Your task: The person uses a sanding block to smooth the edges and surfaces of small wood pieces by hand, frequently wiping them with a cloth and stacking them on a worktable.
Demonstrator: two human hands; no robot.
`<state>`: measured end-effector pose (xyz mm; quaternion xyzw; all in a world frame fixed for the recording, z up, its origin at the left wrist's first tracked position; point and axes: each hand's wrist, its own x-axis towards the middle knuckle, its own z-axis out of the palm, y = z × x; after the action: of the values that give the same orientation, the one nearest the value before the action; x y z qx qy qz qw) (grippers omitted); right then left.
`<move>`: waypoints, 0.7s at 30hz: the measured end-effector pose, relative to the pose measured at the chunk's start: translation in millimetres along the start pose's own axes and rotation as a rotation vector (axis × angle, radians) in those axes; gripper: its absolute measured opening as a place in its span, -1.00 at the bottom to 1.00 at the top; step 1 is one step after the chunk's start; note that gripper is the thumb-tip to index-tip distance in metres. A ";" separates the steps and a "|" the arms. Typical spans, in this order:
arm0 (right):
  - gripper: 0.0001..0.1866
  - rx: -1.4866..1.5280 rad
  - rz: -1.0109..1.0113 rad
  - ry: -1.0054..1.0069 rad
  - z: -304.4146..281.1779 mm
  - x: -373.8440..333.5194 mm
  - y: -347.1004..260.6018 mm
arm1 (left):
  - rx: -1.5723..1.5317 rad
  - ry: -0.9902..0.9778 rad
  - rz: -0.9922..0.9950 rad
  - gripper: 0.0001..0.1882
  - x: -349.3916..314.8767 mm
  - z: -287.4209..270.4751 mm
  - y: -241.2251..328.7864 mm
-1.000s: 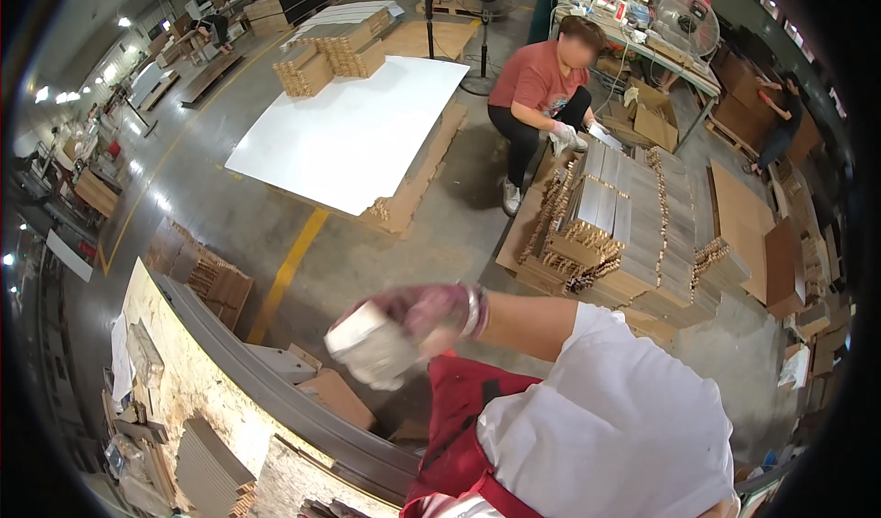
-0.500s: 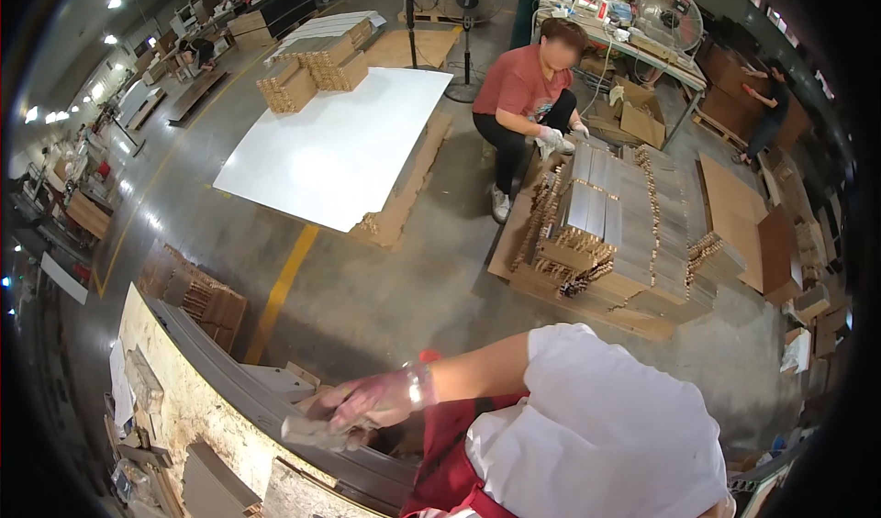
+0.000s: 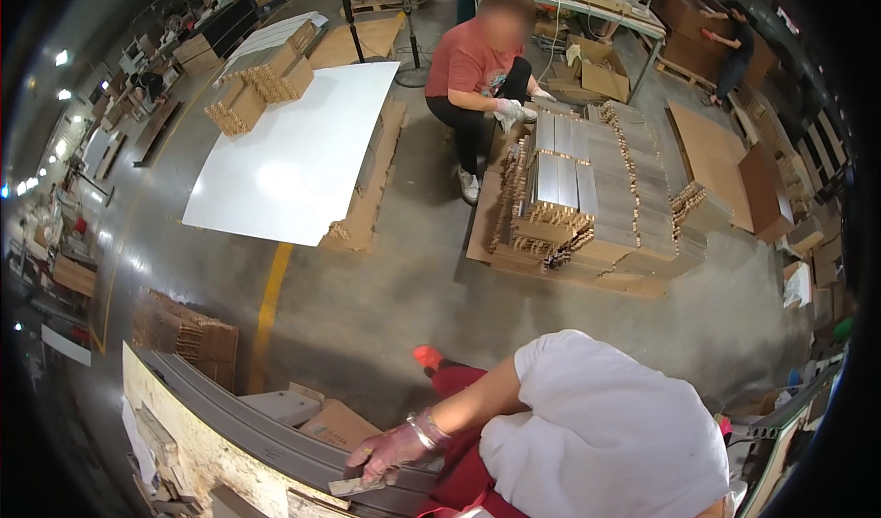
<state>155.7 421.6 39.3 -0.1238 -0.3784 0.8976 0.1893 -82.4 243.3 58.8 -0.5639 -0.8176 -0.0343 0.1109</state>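
Observation:
My right hand [image 3: 393,454], in a pinkish-stained glove with a bracelet at the wrist, reaches toward the lower left. Its fingers are closed around a small pale flat block [image 3: 354,488]; the block's exact kind is hard to tell. The block is over long grey grooved panels [image 3: 275,445] that lie along the bench, and seems to touch them. Beside the panels is a pale, stained bench board [image 3: 197,454]. My left hand is out of the picture. A white sleeve [image 3: 587,380] and red apron [image 3: 459,472] cover my body.
Cartons [image 3: 340,423] stand just beyond the panels. A brown stack [image 3: 206,344] is on the floor at left. Farther off, a co-worker in a red shirt [image 3: 473,64] squats beside stacked grey boards [image 3: 610,188]. A large white sheet [image 3: 294,160] lies left of them.
My right hand and the block have moved rightward along the grey panels. The whole view has shifted, so the bench appears lower and the far stacks farther left.

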 end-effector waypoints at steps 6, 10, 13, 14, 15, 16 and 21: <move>-0.66 0.086 0.046 0.099 -6.7 -13.9 0.8 | -0.032 -0.060 -0.004 -0.43 11.7 -11.7 11.3; -0.67 0.033 0.056 0.084 -5.2 -9.3 2.6 | -0.039 -0.074 -0.011 -0.43 11.5 -15.4 14.4; -0.66 -0.077 0.071 0.089 -0.4 -10.8 1.0 | -0.027 -0.098 -0.022 -0.42 10.3 -18.4 16.1; -0.66 -0.088 0.083 0.086 -1.6 -13.0 1.2 | -0.013 -0.111 -0.021 -0.42 8.9 -18.2 15.2; -0.65 -0.099 0.096 0.081 -2.5 -13.5 2.8 | 0.001 -0.116 -0.024 -0.42 7.4 -14.7 12.1; -0.65 -0.078 0.088 0.083 -4.8 -11.1 7.0 | 0.047 -0.130 -0.017 -0.42 4.3 -7.1 0.6; -0.58 -0.371 -0.460 -0.034 -16.1 -7.1 4.3 | -0.042 -0.027 -0.049 -0.43 -6.3 20.8 -21.2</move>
<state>167.0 425.9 25.7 -0.0524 -0.5571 0.7487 0.3555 -103.0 233.7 38.6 -0.5463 -0.8317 -0.0465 0.0874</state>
